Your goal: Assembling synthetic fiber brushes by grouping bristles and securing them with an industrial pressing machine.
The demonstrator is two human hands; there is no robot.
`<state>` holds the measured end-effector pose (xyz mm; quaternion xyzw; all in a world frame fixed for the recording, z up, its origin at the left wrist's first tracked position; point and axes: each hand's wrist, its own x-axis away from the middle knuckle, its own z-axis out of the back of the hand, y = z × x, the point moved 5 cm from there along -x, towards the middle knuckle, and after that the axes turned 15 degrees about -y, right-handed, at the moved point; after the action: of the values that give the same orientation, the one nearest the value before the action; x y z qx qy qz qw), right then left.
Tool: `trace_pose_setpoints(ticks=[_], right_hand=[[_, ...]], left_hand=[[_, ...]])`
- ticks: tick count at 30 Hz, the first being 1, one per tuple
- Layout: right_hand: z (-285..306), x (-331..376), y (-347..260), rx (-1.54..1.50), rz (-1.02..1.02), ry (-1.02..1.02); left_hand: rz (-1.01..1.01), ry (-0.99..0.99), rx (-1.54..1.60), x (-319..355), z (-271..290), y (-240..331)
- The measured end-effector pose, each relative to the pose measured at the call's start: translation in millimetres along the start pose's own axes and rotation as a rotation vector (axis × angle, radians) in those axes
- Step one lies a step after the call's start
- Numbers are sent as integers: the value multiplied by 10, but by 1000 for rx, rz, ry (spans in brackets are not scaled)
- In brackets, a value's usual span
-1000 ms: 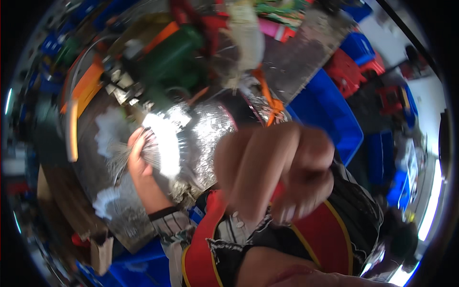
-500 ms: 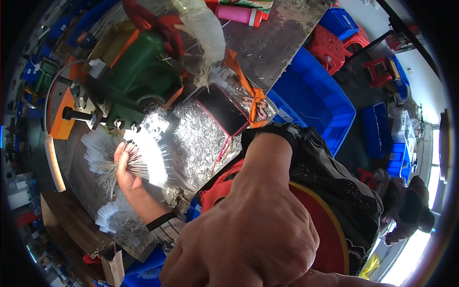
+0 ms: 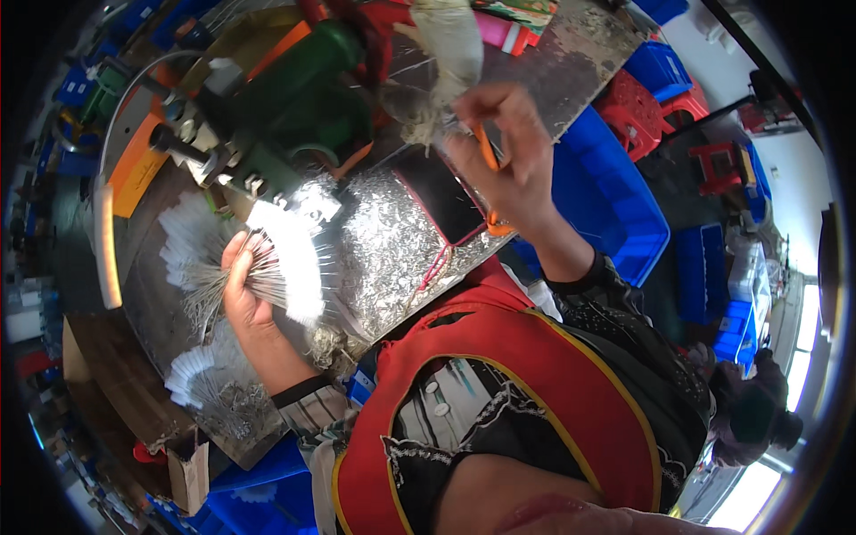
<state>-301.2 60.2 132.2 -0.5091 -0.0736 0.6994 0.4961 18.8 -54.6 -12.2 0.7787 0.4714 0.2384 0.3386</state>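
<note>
My left hand [image 3: 242, 301] grips a fanned bunch of thin metal wires with white tips [image 3: 283, 264], held just below a green machine [image 3: 299, 102] on the metal bench. My right hand [image 3: 510, 169] reaches across the bench with its fingers closed around orange scissors [image 3: 488, 150], right beside a dark phone in a pink case [image 3: 441, 198]. Between my hands lies a heap of shiny metal pieces [image 3: 388, 245].
A second fan of white-tipped wires [image 3: 192, 374] lies on the bench near its front-left edge. A white rag [image 3: 450, 49] hangs above the phone. Blue bins [image 3: 611, 192] and red stools [image 3: 644, 107] stand to the right. A small cardboard box [image 3: 187, 474] sits at lower left.
My right hand was close to the camera and has moved out over the bench onto the orange scissors. My left hand still holds the wire fan by the machine.
</note>
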Motion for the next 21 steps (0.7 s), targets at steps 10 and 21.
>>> trace_pose_setpoints(ticks=[10, 21], right_hand=[[-272, -232, 805, -363, -317, 39], [-252, -560, 691, -640, -450, -113]], left_hand=[[-70, -42, 62, 28, 33, 4], [-93, -53, 136, 30, 47, 16]])
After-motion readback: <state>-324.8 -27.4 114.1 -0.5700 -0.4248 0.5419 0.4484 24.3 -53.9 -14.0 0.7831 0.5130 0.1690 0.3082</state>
